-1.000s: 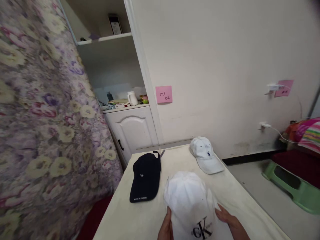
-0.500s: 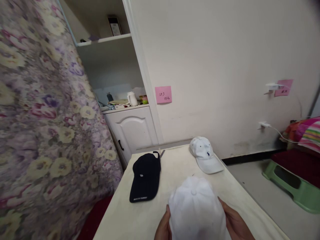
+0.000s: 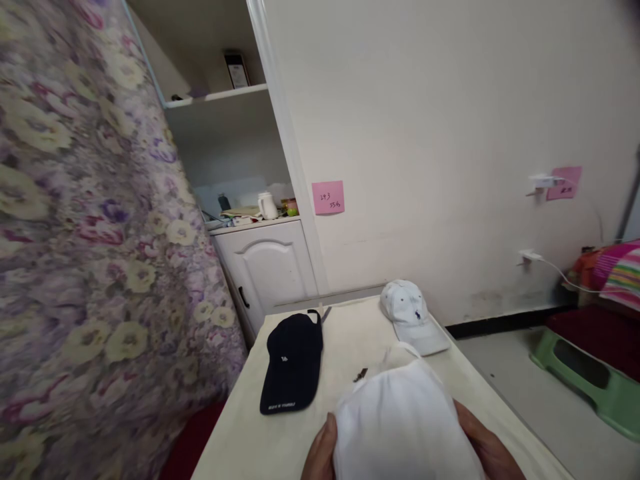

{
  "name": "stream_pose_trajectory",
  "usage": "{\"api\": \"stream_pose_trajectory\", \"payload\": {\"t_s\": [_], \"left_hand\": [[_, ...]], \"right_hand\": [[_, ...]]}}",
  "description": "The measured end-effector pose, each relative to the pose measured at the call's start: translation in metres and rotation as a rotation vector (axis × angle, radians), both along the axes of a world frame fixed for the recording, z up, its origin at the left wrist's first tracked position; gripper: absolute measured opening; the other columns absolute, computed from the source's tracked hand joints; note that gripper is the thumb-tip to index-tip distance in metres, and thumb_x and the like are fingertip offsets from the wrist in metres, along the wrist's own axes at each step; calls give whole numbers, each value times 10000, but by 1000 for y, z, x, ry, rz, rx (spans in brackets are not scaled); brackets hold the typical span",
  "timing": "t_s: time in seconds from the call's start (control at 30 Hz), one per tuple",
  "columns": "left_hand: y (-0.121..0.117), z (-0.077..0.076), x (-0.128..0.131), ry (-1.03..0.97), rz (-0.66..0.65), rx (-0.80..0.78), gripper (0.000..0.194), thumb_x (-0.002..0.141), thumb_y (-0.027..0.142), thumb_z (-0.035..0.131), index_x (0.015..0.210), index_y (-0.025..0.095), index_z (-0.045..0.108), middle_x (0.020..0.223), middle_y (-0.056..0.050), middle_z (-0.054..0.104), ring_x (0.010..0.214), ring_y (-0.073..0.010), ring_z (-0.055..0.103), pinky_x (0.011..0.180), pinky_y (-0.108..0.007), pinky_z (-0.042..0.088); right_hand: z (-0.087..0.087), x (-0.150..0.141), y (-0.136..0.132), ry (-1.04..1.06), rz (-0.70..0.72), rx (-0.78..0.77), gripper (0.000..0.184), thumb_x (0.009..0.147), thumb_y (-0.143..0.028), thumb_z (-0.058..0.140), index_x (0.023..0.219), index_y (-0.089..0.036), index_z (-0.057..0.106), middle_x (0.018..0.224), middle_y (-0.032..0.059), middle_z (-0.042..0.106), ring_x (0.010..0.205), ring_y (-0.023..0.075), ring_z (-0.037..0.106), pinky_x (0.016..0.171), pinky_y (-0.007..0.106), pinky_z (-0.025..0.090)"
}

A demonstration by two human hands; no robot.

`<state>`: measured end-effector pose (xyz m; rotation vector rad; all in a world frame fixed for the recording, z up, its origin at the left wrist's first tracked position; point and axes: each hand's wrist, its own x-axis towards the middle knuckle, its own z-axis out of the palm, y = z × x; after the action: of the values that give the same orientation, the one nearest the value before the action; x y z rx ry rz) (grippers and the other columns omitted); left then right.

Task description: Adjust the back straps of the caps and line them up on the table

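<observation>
Between my two hands is a white baseball cap [image 3: 400, 420], low in the head view over the table, with its back strap and a small dark clasp at the far side. My left hand [image 3: 320, 452] grips its left side, thumb up. On the right side my right hand [image 3: 487, 440] is closed on it, its fingertips partly hidden by the cloth. A navy cap [image 3: 293, 363] lies on the table to the left, its brim toward me. Farther off at the right sits a pale cap [image 3: 413, 317] with a small dark emblem.
The table [image 3: 240, 433] has a cream cover and meets the wall at its far end. A floral curtain [image 3: 100, 253] hangs at the left, beside a white cabinet [image 3: 273, 260]. At the right stand a green stool [image 3: 575, 373] and plugged-in chargers [image 3: 530, 255] with a cable.
The white cap has tilted in my hands, so its back strap and clasp now show instead of its crown's top. The view has tipped up slightly; the other caps lie still.
</observation>
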<state>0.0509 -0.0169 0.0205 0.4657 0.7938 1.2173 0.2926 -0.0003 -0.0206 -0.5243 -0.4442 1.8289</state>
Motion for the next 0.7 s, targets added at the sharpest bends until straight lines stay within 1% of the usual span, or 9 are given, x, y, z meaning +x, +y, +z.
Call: {"api": "stream_pose_trajectory", "payload": {"t_s": [0.07,0.1,0.2,0.3,0.37,0.43,0.5,0.6,0.7], "left_hand": [[-1,12,-1,71,69,6,632,684,535,818,1199,179,727,1171,-150,767,1194,-388,644,1086,-486,437],[-1,19,0,101,90,28,612,669,528,832,1162,176,744,1129,-152,780,1151,-383,667,1059,-479,457],[0,42,5,136,85,133,516,686,491,833,1088,175,763,994,-145,802,987,-352,722,949,-456,512],[4,61,6,176,33,268,451,690,493,826,979,152,765,843,-115,778,807,-286,709,783,-376,529],[9,70,3,267,3,338,441,679,524,825,883,141,747,725,-57,712,685,-200,635,660,-284,475],[14,74,-3,367,-40,382,443,660,545,831,764,136,695,638,8,603,592,-118,510,574,-219,372],[18,76,-8,459,-114,420,478,645,572,828,693,141,627,619,35,530,568,-91,419,550,-210,300],[21,77,-9,598,-255,463,525,639,635,796,683,158,580,622,25,517,574,-101,395,546,-224,263],[20,79,-1,642,-310,445,532,638,654,782,696,169,572,619,25,505,565,-102,372,535,-232,231]], "right_hand": [[5,6,2,26,-15,48,309,721,-351,799,1013,-249,802,925,70,830,1012,349,729,987,492,526],[11,9,4,17,-10,83,310,727,-342,800,1024,-255,800,933,71,831,996,333,735,991,472,523],[41,17,12,-67,79,229,393,708,-377,834,1068,-227,788,960,107,824,943,311,746,963,438,527],[72,25,25,-133,238,405,460,636,-421,885,1011,-168,797,910,133,807,846,289,747,832,385,558],[83,33,36,-181,299,471,426,626,-410,895,936,-135,796,808,106,784,723,221,725,715,295,541],[84,42,47,-237,323,515,386,615,-399,901,850,-119,777,682,48,728,585,140,651,589,216,476],[79,48,57,-277,347,549,367,584,-391,908,765,-120,738,605,2,658,506,95,561,511,186,400],[70,53,64,-323,387,564,390,562,-419,902,693,-128,677,621,5,622,529,103,524,518,204,368],[69,55,61,-370,374,577,442,554,-492,888,659,-136,648,636,8,598,581,119,507,571,229,366]]}}
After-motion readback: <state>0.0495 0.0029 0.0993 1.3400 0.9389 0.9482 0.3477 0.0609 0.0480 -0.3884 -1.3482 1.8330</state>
